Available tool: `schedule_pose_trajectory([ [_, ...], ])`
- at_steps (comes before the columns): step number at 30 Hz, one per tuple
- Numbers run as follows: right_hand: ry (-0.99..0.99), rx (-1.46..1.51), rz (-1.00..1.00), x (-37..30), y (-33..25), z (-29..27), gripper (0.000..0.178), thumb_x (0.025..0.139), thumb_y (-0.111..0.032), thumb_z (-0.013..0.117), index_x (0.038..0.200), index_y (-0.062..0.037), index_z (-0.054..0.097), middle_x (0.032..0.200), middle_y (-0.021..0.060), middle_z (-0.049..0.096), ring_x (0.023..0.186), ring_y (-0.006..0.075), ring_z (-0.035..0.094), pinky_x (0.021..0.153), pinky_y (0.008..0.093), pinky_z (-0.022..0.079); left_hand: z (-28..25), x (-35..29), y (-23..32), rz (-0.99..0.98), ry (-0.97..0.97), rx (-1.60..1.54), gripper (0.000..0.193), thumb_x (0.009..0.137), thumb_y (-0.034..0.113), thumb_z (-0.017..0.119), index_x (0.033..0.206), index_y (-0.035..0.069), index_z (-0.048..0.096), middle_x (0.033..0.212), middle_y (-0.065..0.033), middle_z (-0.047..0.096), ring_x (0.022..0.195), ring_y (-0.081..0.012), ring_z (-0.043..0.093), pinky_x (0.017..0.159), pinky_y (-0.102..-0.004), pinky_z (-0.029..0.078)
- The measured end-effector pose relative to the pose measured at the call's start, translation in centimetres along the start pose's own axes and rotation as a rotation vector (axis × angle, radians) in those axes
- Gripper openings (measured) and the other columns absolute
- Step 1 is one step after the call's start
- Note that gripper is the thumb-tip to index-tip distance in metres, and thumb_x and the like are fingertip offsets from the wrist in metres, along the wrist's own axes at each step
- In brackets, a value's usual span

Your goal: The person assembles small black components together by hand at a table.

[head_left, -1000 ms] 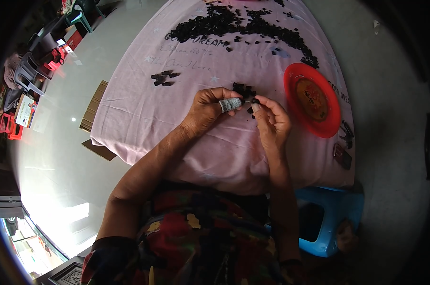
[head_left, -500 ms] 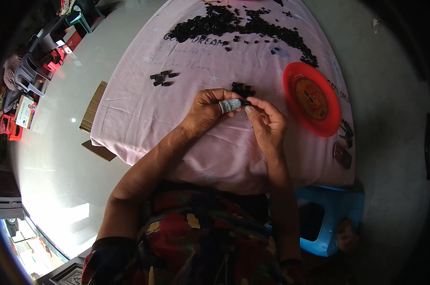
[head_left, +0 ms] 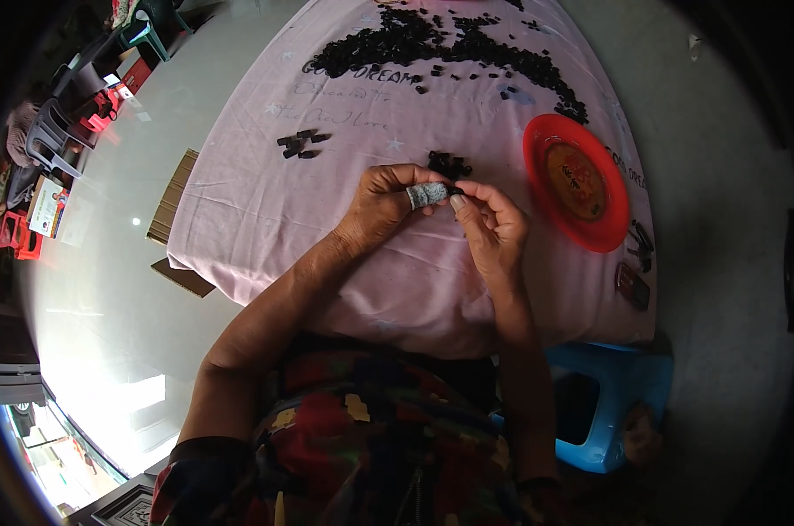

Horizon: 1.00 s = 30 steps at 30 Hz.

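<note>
A small black piece (head_left: 455, 189) is being pinched between the left hand (head_left: 381, 206) and the right hand (head_left: 493, 226), whose fingers are now being closed in against the taped left fingertip (head_left: 427, 195). Possibly it is being fitted together; a little pile of black pieces (head_left: 449, 164) is being left just beyond the hands, a red plate (head_left: 576, 182) off to the right.

I sit over a pale, glossy floor (head_left: 107, 289) that catches bright daylight (strongest at my lower left). Flattened cardboard (head_left: 173, 195) lies beside the pink-covered table (head_left: 265, 219), grey plastic chairs (head_left: 50, 131) stand far left, and a blue stool (head_left: 625, 386) sits at my right.
</note>
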State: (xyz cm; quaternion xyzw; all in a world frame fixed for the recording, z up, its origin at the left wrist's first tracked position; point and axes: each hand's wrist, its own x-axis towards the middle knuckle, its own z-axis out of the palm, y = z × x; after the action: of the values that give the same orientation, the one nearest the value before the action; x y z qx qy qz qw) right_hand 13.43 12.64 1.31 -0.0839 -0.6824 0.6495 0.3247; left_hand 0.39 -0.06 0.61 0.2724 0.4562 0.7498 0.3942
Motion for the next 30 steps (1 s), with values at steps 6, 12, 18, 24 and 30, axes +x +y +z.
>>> schedule_pose_trajectory([
  [6, 0.001, 0.020, -0.020, 0.06, 0.13, 0.08, 0.021, 0.092, 0.000, 0.069, 0.112, 0.0050, 0.066, 0.097, 0.0035, 0.068, 0.084, 0.0060, 0.061, 0.076, 0.0184, 0.049, 0.17, -0.24, 0.74, -0.047, -0.015, -0.025, 0.017, 0.093, 0.007, 0.066, 0.109, 0.001, 0.071, 0.096, -0.0038, 0.072, 0.081, -0.0084, 0.064, 0.075, -0.0200, 0.053],
  [12, -0.013, -0.037, -0.040, 0.00, 0.31, -0.32, 0.024, 0.091, 0.002, 0.068, 0.114, 0.0058, 0.065, 0.101, 0.0044, 0.068, 0.088, 0.0076, 0.063, 0.080, 0.0199, 0.051, -0.07, -0.01, 0.18, -0.043, -0.010, -0.001, 0.017, 0.093, 0.007, 0.066, 0.109, 0.001, 0.070, 0.096, -0.0043, 0.072, 0.083, -0.0081, 0.064, 0.077, -0.0197, 0.053],
  [18, 0.005, -0.083, -0.049, 0.01, 0.07, -0.31, 0.025, 0.090, 0.003, 0.069, 0.115, 0.0056, 0.066, 0.099, 0.0042, 0.068, 0.087, 0.0070, 0.062, 0.078, 0.0195, 0.050, -0.20, -0.12, 0.30, -0.048, -0.004, -0.026, 0.017, 0.093, 0.007, 0.067, 0.110, 0.001, 0.070, 0.097, -0.0049, 0.072, 0.083, -0.0085, 0.065, 0.077, -0.0203, 0.053],
  [24, -0.021, -0.071, -0.070, 0.02, 0.20, -0.20, 0.024, 0.091, 0.002, 0.069, 0.115, 0.0051, 0.066, 0.097, 0.0026, 0.067, 0.084, 0.0059, 0.061, 0.074, 0.0183, 0.049, -0.06, -0.12, 0.36, -0.051, -0.003, -0.008, 0.017, 0.092, 0.006, 0.068, 0.108, 0.001, 0.071, 0.098, -0.0047, 0.072, 0.084, -0.0085, 0.065, 0.077, -0.0206, 0.053],
  [30, 0.022, -0.034, -0.027, 0.00, 0.09, -0.12, 0.023, 0.091, 0.001, 0.068, 0.114, 0.0046, 0.066, 0.097, 0.0025, 0.067, 0.084, 0.0055, 0.060, 0.075, 0.0182, 0.049, 0.03, -0.08, 0.13, 0.008, -0.029, -0.049, 0.016, 0.092, 0.005, 0.068, 0.106, 0.001, 0.072, 0.097, -0.0036, 0.072, 0.082, -0.0088, 0.064, 0.076, -0.0204, 0.053],
])
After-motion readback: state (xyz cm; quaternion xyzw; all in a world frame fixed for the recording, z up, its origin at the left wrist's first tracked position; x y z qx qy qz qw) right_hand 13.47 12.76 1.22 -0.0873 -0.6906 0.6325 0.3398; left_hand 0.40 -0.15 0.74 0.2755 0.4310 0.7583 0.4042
